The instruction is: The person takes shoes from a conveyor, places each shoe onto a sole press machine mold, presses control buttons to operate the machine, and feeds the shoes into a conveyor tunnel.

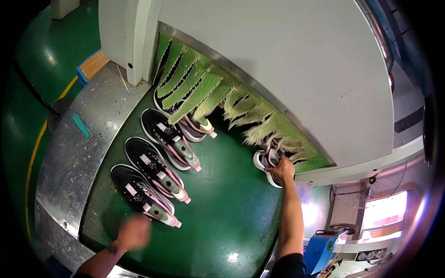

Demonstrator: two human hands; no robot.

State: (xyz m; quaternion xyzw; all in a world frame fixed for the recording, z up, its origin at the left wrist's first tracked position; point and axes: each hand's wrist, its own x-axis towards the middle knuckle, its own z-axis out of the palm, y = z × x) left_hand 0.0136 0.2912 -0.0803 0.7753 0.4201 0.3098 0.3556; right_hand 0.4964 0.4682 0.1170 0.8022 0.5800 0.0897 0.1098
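My right hand (283,170) is closed on the upper of a sneaker (262,161) with a white sole, at the right of the green conveyor belt (227,199). That sneaker lies partly under a frayed green strip curtain (218,88). My left hand (135,232), blurred by motion, hovers at the lower left, close to the nearest black sneaker (139,194) with pink trim; its fingers cannot be made out. Several matching sneakers form a row leading away from it, including a second sneaker (155,169) and a third (169,139). The farthest sneaker (192,129) is partly covered by the strips.
A large grey machine housing (287,60) rises above the curtain. Along the left runs a scuffed metal ledge (69,157) with a teal strip (81,125) on it. A fan (366,187) and a blue machine (320,252) stand at the right.
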